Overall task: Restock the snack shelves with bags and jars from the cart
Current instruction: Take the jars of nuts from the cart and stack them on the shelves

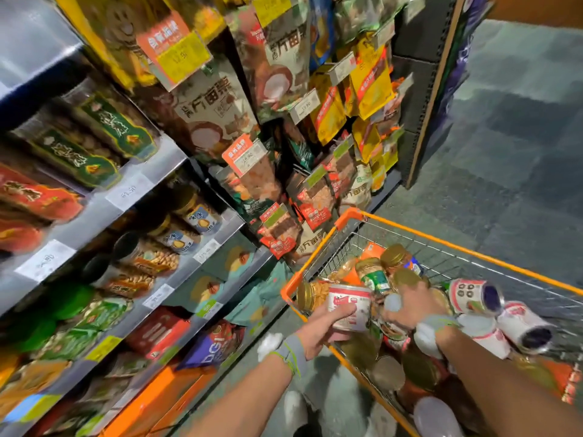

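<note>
Now left hand grips pink can; right hand curls over jars, grip unclear.

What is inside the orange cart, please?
The orange cart holds gold-lidded jars, white-and-red cans and an orange bag. The left hand grips one can; the right hand reaches among the jars. What lies beneath the top layer is covered.

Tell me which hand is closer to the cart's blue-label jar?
Right. The right hand is just in front of the jar; the left hand holds a can farther left.
</note>
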Action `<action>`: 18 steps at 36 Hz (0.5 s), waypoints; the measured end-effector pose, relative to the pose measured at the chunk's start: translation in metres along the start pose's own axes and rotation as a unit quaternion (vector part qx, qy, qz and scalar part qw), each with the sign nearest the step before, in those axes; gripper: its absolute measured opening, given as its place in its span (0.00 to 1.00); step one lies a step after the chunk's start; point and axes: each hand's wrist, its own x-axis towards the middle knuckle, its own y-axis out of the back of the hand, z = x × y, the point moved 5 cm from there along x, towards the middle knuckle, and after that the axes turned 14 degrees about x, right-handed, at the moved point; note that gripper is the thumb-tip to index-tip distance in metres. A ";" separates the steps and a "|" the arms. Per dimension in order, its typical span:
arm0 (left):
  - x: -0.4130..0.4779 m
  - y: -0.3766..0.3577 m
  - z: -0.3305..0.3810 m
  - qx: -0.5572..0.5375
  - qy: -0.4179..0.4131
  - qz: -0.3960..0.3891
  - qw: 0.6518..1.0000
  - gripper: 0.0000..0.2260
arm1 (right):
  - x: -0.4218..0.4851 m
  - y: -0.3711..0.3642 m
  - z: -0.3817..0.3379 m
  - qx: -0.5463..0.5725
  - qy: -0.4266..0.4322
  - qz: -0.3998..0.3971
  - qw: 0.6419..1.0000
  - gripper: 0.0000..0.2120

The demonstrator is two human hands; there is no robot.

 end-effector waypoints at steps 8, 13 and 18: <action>0.008 0.008 -0.003 -0.024 -0.010 -0.004 1.000 0.45 | 0.004 -0.016 -0.007 0.055 -0.015 0.054 0.997 0.47; 0.009 0.014 0.003 -0.020 0.001 -0.028 0.999 0.34 | -0.008 0.011 -0.015 0.047 0.035 0.042 0.997 0.40; 0.004 0.017 0.017 -0.051 0.000 -0.043 0.998 0.37 | -0.033 0.060 -0.029 0.152 0.097 -0.011 0.983 0.22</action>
